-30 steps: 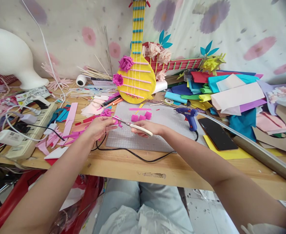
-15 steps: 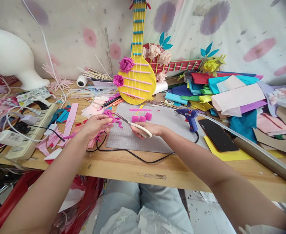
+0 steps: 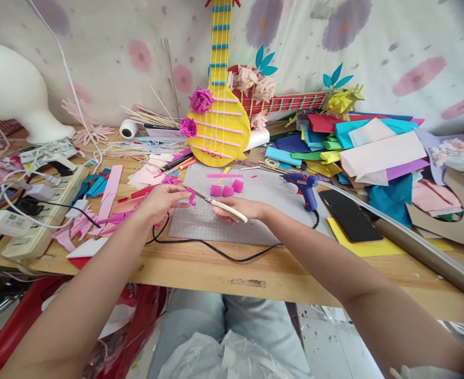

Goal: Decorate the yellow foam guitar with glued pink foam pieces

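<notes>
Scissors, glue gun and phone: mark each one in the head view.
scissors (image 3: 224,207), head view, on the cream handle in the right hand.
glue gun (image 3: 306,185), head view, on the blue body above its grip.
phone (image 3: 350,215), head view, on the middle of the dark screen.

Both forearms stretch forward and converge. The left hand (image 3: 163,199) pinches with thumb and fingertips; the right hand (image 3: 237,208), just beside it, is curled closed.
</notes>
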Demonstrator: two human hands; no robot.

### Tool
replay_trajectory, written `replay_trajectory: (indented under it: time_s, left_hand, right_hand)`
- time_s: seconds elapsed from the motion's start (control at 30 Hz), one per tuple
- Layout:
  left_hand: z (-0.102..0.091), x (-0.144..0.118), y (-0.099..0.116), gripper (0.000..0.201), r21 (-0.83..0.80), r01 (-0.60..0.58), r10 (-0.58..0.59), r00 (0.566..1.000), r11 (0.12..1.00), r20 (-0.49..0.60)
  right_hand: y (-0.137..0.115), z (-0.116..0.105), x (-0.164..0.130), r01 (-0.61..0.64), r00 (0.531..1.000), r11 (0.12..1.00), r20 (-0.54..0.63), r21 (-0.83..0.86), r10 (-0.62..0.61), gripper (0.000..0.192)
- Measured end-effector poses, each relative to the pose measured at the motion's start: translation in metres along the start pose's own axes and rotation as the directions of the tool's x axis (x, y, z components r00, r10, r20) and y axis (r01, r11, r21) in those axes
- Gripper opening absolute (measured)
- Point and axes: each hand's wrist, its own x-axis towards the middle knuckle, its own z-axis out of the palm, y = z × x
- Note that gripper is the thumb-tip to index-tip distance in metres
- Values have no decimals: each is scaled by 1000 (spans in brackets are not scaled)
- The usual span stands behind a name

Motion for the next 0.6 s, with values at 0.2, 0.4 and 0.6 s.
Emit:
replay_trajectory:
  time_s: [0.2, 0.4, 0.6]
  left_hand:
    - [4, -7, 5, 6, 122, 31, -28, 999, 992, -18]
    - [2, -2, 0, 14, 127, -22, 19, 999, 992, 26]
    - [-6, 6, -5, 18, 113, -38, 28, 996, 993, 83]
  right_hand:
    - [5, -1, 1, -23, 999, 1000, -22, -7, 23, 51]
    - [9, 0, 3, -50, 998, 995, -36, 86, 54, 50]
    - [10, -1, 3, -96, 993, 988, -54, 119, 103, 47]
